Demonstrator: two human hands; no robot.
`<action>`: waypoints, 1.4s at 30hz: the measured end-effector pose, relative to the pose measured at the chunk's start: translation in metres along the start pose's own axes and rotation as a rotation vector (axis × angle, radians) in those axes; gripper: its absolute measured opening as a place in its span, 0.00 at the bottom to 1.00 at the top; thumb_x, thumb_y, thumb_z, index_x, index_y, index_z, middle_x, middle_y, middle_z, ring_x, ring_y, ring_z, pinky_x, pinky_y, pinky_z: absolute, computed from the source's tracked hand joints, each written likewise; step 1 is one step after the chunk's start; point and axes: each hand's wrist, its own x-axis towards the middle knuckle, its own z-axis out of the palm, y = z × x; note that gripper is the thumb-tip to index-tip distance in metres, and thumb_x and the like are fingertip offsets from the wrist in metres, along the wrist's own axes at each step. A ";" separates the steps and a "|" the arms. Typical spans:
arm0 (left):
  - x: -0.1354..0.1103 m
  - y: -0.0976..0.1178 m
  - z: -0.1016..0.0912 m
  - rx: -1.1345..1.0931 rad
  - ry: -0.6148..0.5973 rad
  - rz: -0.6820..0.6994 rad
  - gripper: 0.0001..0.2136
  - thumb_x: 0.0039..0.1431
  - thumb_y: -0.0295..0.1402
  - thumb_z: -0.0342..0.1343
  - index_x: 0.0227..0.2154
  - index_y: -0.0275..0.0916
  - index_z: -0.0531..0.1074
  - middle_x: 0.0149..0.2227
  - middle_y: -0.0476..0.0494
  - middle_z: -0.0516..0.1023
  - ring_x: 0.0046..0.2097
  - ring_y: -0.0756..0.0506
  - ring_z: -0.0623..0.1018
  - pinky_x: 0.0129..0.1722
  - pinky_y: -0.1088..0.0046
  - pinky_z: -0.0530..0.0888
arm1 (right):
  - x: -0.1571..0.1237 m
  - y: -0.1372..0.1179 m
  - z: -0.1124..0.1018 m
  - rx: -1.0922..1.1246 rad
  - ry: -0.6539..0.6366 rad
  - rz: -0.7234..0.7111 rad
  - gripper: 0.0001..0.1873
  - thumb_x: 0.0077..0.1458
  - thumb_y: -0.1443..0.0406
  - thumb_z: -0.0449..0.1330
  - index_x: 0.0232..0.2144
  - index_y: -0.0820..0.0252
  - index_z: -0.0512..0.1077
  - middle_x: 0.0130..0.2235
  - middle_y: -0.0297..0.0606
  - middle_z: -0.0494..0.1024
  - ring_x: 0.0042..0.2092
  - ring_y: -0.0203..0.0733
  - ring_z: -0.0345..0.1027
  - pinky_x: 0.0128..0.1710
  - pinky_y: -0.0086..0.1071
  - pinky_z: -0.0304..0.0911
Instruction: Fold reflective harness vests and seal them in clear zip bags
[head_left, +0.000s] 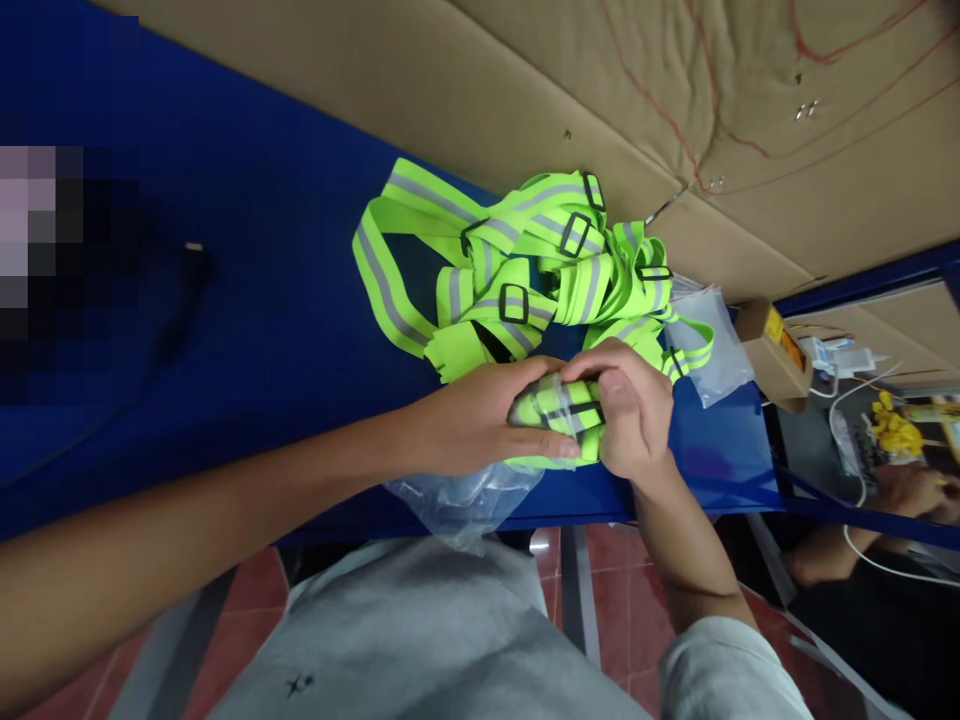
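A folded bundle of neon-yellow reflective strap (551,405) with a black buckle sits between my two hands, partly inside a clear plastic bag (469,500). My left hand (472,415) is closed round the bagged side, thumb along the near edge; the bag hangs down below it. On the bundle's right end, my right hand (630,405) grips with bent fingers, which hide part of the strap. Just beyond both hands lies a loose heap of neon-yellow reflective straps (480,220) with grey stripes and several black buckles.
The blue table (285,270) has a cardboard panel (420,90) along its far side. Right of the heap are clear plastic bags (709,340) and a small cardboard box (772,350). A black cable (176,310) lies at left. Another person's hand (907,490) is at far right.
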 end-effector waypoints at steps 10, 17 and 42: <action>-0.001 0.003 -0.001 0.048 -0.019 0.051 0.21 0.58 0.45 0.68 0.50 0.41 0.77 0.44 0.47 0.84 0.44 0.42 0.82 0.42 0.67 0.74 | 0.000 -0.011 0.012 -0.118 0.136 -0.056 0.15 0.66 0.66 0.62 0.26 0.57 0.66 0.23 0.29 0.68 0.24 0.32 0.61 0.26 0.31 0.59; 0.004 0.011 -0.015 0.007 0.260 0.062 0.22 0.58 0.47 0.66 0.50 0.39 0.77 0.47 0.46 0.83 0.46 0.43 0.80 0.45 0.69 0.76 | 0.004 -0.007 -0.002 -0.046 0.211 0.086 0.05 0.66 0.63 0.64 0.36 0.56 0.79 0.37 0.36 0.82 0.38 0.39 0.77 0.37 0.33 0.73; 0.011 0.035 -0.028 0.194 0.153 0.100 0.20 0.60 0.45 0.64 0.53 0.46 0.75 0.40 0.49 0.80 0.41 0.44 0.79 0.39 0.71 0.73 | 0.002 0.012 -0.013 0.414 -0.200 0.106 0.11 0.63 0.65 0.67 0.49 0.55 0.81 0.38 0.30 0.84 0.33 0.32 0.75 0.35 0.25 0.72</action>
